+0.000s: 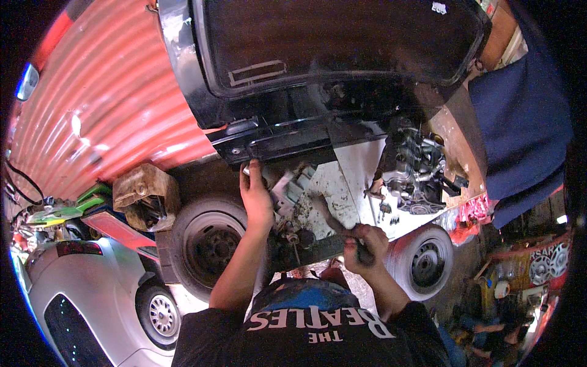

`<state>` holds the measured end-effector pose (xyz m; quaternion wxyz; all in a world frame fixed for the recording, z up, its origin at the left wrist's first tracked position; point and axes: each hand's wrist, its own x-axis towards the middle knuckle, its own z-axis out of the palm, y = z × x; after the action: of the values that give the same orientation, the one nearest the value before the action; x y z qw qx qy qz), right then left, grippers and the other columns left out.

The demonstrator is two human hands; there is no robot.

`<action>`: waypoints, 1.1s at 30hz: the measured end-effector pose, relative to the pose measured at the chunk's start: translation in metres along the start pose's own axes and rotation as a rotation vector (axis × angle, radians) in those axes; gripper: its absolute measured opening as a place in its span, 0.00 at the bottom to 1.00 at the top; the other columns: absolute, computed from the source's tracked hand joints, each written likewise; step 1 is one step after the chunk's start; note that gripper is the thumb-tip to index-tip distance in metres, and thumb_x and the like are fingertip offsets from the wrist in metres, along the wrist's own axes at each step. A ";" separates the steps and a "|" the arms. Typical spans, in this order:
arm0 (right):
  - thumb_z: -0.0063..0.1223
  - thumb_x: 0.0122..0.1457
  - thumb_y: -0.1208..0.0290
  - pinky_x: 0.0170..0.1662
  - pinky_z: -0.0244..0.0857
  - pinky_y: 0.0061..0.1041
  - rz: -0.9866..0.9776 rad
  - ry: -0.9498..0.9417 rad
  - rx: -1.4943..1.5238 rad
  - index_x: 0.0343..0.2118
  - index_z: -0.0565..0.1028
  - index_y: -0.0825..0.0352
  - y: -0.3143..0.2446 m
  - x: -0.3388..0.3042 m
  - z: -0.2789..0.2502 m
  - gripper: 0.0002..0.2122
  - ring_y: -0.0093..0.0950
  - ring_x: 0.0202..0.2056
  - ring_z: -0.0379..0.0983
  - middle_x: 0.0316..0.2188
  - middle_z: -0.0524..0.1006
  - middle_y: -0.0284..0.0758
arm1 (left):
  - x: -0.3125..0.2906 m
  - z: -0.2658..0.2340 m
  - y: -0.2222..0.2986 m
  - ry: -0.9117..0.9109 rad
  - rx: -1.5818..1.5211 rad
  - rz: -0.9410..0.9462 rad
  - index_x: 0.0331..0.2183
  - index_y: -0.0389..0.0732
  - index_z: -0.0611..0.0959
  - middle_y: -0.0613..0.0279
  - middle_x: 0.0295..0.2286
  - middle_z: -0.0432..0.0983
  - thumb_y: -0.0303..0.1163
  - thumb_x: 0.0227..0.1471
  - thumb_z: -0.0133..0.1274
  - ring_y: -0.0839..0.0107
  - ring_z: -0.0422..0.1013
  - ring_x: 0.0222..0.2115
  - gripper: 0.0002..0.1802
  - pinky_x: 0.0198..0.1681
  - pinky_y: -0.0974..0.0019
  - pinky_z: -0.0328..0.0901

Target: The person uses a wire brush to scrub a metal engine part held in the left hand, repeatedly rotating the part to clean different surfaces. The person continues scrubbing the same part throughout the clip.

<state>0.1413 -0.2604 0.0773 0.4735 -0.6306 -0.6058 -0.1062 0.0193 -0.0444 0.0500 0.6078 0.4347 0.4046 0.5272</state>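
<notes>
A large black car door [287,110] with a window stands upright in front of me. At its lower edge is my left hand [255,192], raised, with its fingers closed on the edge; part of the grip is hidden. Next to that hand lies a light grey metal part [291,186] on a dirty white surface [330,196]. My right hand [365,248], lower and to the right, is wrapped round a dark hammer-like tool [330,217]. The tool's far end points toward the metal part, blurred and apart from it.
Wheels with tyres [211,235] [423,260] stand left and right of the work surface. An engine-like metal assembly [413,165] sits at the right. A worn brown container [147,192] stands at the left, near a silver car [79,287]. Dark blue cloth [520,122] hangs at the far right.
</notes>
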 end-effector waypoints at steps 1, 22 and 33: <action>0.53 0.55 0.69 0.23 0.66 0.27 -0.010 -0.035 -0.062 0.30 0.71 0.67 0.000 -0.004 -0.006 0.07 0.34 0.19 0.74 0.20 0.77 0.40 | -0.002 -0.001 0.001 -0.006 -0.020 -0.015 0.50 0.34 0.75 0.59 0.48 0.72 0.50 0.62 0.46 0.69 0.66 0.48 0.29 0.55 0.67 0.57; 0.49 0.58 0.56 0.18 0.60 0.25 -0.015 0.104 -0.047 0.32 0.71 0.67 -0.007 -0.009 -0.016 0.16 0.27 0.16 0.68 0.24 0.73 0.35 | -0.001 -0.027 -0.009 -0.239 -0.184 0.245 0.62 0.34 0.60 0.56 0.52 0.67 0.43 0.61 0.49 0.68 0.63 0.52 0.35 0.56 0.64 0.57; 0.49 0.59 0.67 0.22 0.63 0.24 -0.016 0.083 0.066 0.35 0.69 0.70 -0.018 0.003 -0.015 0.10 0.25 0.20 0.71 0.19 0.72 0.36 | -0.009 -0.017 0.023 -0.255 0.253 0.989 0.35 0.34 0.76 0.52 0.30 0.76 0.45 0.47 0.56 0.57 0.72 0.29 0.23 0.36 0.59 0.65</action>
<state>0.1336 -0.2728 0.0958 0.5179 -0.6047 -0.5939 -0.1160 -0.0046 -0.0501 0.0674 0.2734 0.7045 0.1345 0.6410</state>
